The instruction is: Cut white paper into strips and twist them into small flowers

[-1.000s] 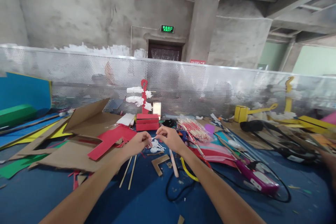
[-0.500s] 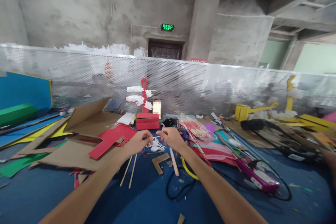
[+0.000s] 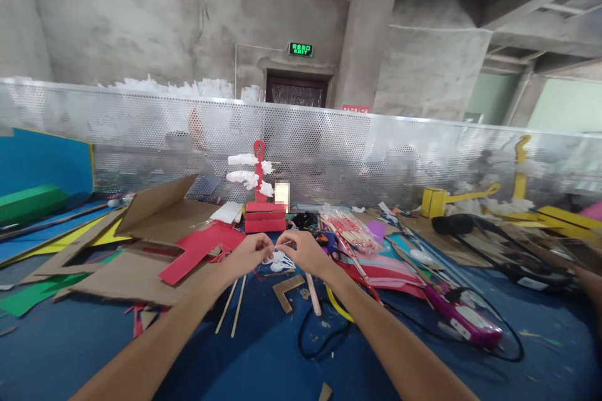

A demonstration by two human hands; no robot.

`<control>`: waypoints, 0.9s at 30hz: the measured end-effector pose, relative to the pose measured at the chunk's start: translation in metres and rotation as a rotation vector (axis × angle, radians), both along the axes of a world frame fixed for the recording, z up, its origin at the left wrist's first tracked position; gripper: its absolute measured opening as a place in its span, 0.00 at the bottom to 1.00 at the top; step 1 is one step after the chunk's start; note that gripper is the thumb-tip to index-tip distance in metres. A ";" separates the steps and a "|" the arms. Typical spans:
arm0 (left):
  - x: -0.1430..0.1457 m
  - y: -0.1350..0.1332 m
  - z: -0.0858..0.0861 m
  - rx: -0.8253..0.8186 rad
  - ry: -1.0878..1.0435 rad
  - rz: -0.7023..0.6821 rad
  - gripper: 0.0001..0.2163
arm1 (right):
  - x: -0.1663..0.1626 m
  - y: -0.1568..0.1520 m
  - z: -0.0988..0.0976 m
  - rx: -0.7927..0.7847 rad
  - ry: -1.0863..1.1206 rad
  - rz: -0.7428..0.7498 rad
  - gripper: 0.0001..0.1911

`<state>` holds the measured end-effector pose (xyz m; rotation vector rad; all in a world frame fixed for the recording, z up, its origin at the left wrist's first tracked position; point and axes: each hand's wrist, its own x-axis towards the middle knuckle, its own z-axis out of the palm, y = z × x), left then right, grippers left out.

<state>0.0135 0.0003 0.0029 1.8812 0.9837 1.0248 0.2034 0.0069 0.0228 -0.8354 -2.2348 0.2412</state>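
My left hand (image 3: 254, 249) and my right hand (image 3: 303, 252) meet over the table, fingertips almost touching. Both are closed in a pinch around something small and pale, too small to name. Just below the fingers lies a loose pile of thin white pieces (image 3: 282, 261), partly covered by the hands. Beyond them stands a red box-shaped base (image 3: 264, 219) with an upright red hooked strip (image 3: 258, 149). White crumpled tufts (image 3: 243, 178) stick out from both sides of that strip.
Brown cardboard (image 3: 126, 272) and a red sheet (image 3: 211, 247) lie left. Two thin sticks (image 3: 238, 307), an L-shaped cardboard piece (image 3: 288, 293) and a pink rod (image 3: 313, 294) are near. Rightward lie bagged sticks (image 3: 352, 230), a purple device (image 3: 463, 316) and another person's arm (image 3: 587, 285).
My right hand has shifted slightly left and down, narrowing the gap to my left hand. My left hand stays nearly in place.
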 end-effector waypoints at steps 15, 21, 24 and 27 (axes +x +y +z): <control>-0.003 -0.001 0.004 0.002 0.019 0.021 0.08 | 0.004 0.006 -0.001 -0.143 0.076 -0.056 0.07; -0.003 -0.002 0.005 0.013 0.036 0.008 0.10 | 0.005 0.008 -0.001 -0.107 -0.038 -0.158 0.17; -0.001 -0.005 0.008 0.018 0.043 -0.004 0.10 | 0.005 0.011 -0.003 -0.083 -0.083 -0.221 0.21; -0.001 -0.005 0.008 0.030 0.052 -0.023 0.10 | 0.006 0.012 -0.004 -0.029 -0.123 -0.295 0.26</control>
